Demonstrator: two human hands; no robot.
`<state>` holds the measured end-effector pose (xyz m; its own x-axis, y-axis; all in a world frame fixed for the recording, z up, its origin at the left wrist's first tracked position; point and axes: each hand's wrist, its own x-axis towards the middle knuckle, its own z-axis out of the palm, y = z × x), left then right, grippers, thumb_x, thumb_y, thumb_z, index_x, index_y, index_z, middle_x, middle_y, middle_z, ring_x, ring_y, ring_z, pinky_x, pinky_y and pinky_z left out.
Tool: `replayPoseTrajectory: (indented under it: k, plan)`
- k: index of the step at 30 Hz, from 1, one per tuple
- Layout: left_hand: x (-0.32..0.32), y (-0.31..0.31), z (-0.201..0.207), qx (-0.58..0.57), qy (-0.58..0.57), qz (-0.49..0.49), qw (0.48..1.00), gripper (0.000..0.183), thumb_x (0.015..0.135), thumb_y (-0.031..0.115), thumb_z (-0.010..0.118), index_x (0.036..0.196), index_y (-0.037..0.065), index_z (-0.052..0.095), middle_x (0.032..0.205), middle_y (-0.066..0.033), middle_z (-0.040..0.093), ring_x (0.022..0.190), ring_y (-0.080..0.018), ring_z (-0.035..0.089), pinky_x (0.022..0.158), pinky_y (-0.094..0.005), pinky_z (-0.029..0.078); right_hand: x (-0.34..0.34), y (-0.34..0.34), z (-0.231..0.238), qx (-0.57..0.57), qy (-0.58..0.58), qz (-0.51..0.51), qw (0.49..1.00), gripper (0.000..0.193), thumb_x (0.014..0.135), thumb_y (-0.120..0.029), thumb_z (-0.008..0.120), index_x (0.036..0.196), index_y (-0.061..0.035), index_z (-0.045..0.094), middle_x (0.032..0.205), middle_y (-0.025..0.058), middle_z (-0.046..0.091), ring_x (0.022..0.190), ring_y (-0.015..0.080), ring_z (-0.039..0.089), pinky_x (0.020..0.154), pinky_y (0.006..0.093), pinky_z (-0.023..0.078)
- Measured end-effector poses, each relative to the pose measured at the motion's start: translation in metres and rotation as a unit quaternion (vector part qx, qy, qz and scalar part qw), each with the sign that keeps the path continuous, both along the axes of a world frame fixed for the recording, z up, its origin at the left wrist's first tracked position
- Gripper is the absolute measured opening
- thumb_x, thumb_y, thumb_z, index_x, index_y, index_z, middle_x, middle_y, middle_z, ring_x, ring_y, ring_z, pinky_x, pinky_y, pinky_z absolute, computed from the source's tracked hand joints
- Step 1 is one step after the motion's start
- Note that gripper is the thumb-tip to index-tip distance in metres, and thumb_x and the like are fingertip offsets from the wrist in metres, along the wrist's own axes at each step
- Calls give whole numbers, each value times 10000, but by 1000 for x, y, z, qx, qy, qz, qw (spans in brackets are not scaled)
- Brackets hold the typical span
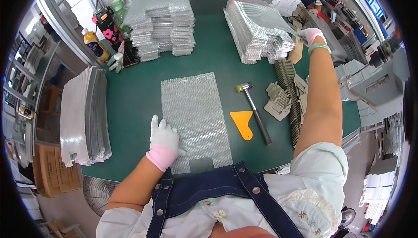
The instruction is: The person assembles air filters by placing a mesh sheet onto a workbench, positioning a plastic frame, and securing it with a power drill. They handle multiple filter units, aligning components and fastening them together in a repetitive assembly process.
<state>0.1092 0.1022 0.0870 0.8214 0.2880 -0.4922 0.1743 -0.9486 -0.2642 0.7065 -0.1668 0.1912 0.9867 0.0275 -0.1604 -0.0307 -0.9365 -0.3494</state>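
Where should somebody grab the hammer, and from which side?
Probably by its black handle, from the near side: the hammer lies with its head at the far end, and the long, slim handle slants nearer and rightward.

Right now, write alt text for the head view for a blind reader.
A gloved left hand rests at the left edge of a notched, silvery textured sheet on a green table; the gloved right hand reaches to a far-right stack of similar sheets. A hammer and yellow scraper lie nearby.
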Motion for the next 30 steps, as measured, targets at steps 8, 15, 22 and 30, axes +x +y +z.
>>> replayPoseTrajectory:
  k: [8, 15, 22, 30]
  plan:
    - [-15, 2, -6, 2, -41, 29, 999, 865, 647, 730, 708, 1185, 54, 663, 1202, -109, 646, 1315, -282, 454, 1198, -545, 108, -95, 33, 5, 470, -163, -24, 867, 252, 825, -104, 740, 1031, 12, 653, 889, 121, 684, 675, 163, 633, 596, 321, 535]
    - [-11, 0, -2, -10, -34, 25, 999, 887, 636, 719, 719, 1203, 41, 653, 1179, -112, 650, 1299, -282, 463, 1202, -539, 105, -105, 11, -15, 680, 190, -70, 704, 58, 913, 7, 590, 966, 29, 593, 930, 123, 662, 709, 178, 632, 609, 251, 545]
    - [-20, 1, -6, -25, -59, 52, 997, 888, 627, 684, 741, 1223, 33, 646, 1184, -119, 652, 1298, -280, 466, 1206, -526, 102, -170, 46, -9, 354, -93, 19, 931, 362, 869, -337, 666, 1000, -1, 697, 913, 137, 696, 786, 233, 673, 700, 343, 530]
    - [-9, -1, 1, -19, -10, 45, 999, 864, 633, 692, 725, 1209, 52, 658, 1200, -120, 649, 1278, -282, 484, 1204, -518, 113, -250, 95, 4, 124, -168, 118, 971, 825, 756, -632, 689, 1238, 34, 617, 1252, 223, 634, 1204, 327, 596, 1028, 373, 446]
